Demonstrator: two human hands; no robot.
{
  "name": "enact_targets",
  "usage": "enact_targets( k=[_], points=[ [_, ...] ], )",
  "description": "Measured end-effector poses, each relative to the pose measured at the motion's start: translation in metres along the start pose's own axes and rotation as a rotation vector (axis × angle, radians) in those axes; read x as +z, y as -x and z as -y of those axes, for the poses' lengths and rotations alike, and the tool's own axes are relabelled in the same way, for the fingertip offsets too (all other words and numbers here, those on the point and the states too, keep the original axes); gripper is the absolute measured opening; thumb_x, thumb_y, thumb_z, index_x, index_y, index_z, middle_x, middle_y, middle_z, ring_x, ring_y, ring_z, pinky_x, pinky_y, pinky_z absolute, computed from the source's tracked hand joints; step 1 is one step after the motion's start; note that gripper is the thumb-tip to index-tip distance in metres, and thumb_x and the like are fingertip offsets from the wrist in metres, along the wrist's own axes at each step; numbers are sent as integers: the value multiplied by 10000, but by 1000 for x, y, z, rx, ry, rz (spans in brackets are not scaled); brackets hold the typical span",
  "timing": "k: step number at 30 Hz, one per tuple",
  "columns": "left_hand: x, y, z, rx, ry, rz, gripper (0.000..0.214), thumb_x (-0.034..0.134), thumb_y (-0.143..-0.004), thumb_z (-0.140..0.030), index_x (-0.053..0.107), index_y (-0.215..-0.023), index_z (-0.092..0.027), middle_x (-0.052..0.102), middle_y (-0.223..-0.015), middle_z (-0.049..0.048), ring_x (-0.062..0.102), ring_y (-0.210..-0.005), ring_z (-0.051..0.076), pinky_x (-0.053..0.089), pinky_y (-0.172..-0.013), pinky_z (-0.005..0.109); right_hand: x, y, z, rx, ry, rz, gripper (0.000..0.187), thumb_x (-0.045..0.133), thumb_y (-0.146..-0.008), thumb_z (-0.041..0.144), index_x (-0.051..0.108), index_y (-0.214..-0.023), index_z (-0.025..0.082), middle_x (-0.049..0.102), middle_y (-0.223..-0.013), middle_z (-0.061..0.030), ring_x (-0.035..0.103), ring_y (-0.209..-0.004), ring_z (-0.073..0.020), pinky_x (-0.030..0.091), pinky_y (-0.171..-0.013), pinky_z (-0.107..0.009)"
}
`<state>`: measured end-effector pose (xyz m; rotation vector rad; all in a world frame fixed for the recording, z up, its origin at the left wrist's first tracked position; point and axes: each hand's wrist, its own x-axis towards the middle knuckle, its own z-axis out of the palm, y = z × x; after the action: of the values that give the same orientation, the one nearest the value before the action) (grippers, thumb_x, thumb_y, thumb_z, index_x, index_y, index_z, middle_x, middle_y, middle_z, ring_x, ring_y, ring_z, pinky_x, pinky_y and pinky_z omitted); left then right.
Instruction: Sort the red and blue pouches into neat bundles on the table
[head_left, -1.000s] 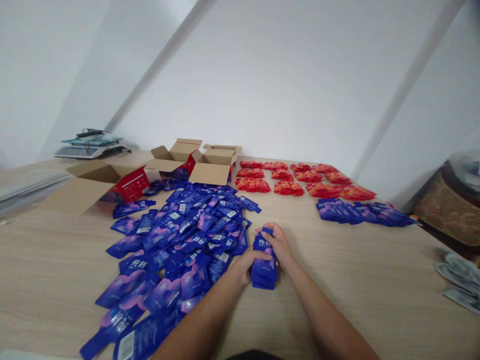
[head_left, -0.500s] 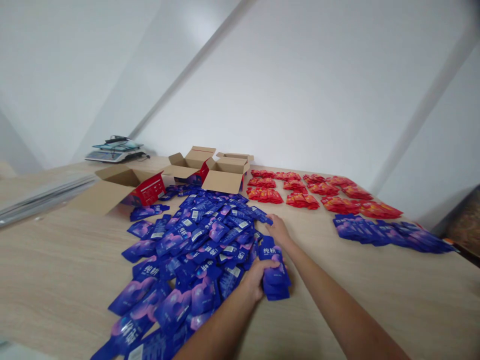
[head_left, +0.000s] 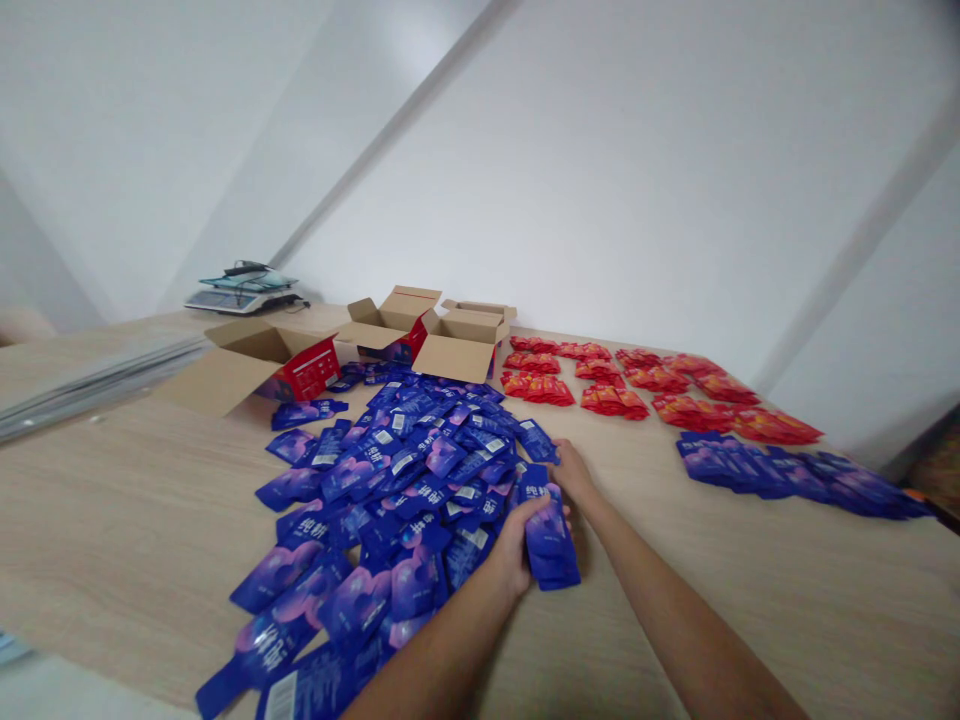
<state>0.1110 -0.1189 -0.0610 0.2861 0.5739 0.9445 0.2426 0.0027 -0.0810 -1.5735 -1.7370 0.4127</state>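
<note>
My left hand (head_left: 516, 545) is closed round a small stack of blue sachets (head_left: 551, 540), thumb across the printed front. Just beyond it, my right hand (head_left: 574, 470) pinches the near corner of a single blue sachet (head_left: 538, 440) at the right edge of the pile. Some of the right fingers are hidden behind the wrist and the stack. The big loose pile of blue sachets (head_left: 405, 480) spreads to the left of both hands, its pieces lying at many angles, some with barcodes up.
Open cardboard boxes (head_left: 247, 360) stand behind the pile. Bundles of red sachets (head_left: 536, 388) lie in rows at the back right, with a row of blue sachets (head_left: 795, 475) in front. A scale (head_left: 244, 298) bearing flat items sits at the far left, near long metal strips (head_left: 97, 385).
The view has shifted slightly. My right hand has drawn the pinched sachet a little outward, and it now shows more of its face. The left hand still holds its stack.
</note>
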Motion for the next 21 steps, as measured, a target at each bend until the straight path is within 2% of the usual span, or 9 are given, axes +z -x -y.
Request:
enact_targets(
  k=[3,7,9,12,18,19,21],
  points=[
    [-3,-1,1,-44,-17,45,298,581,-684,-193,611,-944,-51,687,-767,97,654,-697,181,485,-723,284,-12,29,-3,10,-71,28,386,503,-700,180,541,-1083,214,653,-968,-43,607,-856,-204,436,-801,-323],
    [-2,2,3,-42,-62,83,331,562,-649,-146,611,-964,-59,692,-803,107,663,-764,203,478,-803,321,-32,64,-8,63,-339,51,183,487,-736,291,615,-847,223,657,-830,-9,608,-801,-199,450,-783,-335],
    [1,4,3,-10,-107,104,321,572,-651,-147,611,-959,-66,689,-803,107,661,-749,201,484,-780,314,-42,74,-9,103,-467,49,218,556,-687,315,630,-860,206,671,-842,-27,616,-816,-212,459,-787,-348],
    [4,7,3,77,-146,109,329,615,-654,-142,596,-979,-97,682,-846,91,653,-719,183,493,-714,294,-59,77,-5,94,-588,56,400,616,-660,314,597,-1039,187,687,-931,-58,636,-841,-216,472,-807,-368],
    [6,6,5,173,-205,21,373,705,-706,-315,564,-999,-132,665,-851,75,649,-708,181,516,-665,307,-107,78,14,-37,-515,-13,383,508,-800,395,598,-1116,197,717,-863,-55,658,-733,-194,493,-787,-388],
    [6,6,5,180,-210,3,394,708,-707,-347,557,-1004,-137,664,-851,75,651,-708,183,519,-662,308,-118,81,15,-43,-501,0,395,519,-798,409,600,-1124,202,720,-847,-52,654,-700,-189,502,-749,-373],
    [6,6,6,187,-219,-25,434,708,-706,-394,540,-1019,-144,663,-850,74,653,-705,185,522,-657,307,-142,86,15,-4,-496,18,410,540,-791,439,615,-1112,197,710,-730,-46,623,-587,-177,492,-572,-313]
  ],
)
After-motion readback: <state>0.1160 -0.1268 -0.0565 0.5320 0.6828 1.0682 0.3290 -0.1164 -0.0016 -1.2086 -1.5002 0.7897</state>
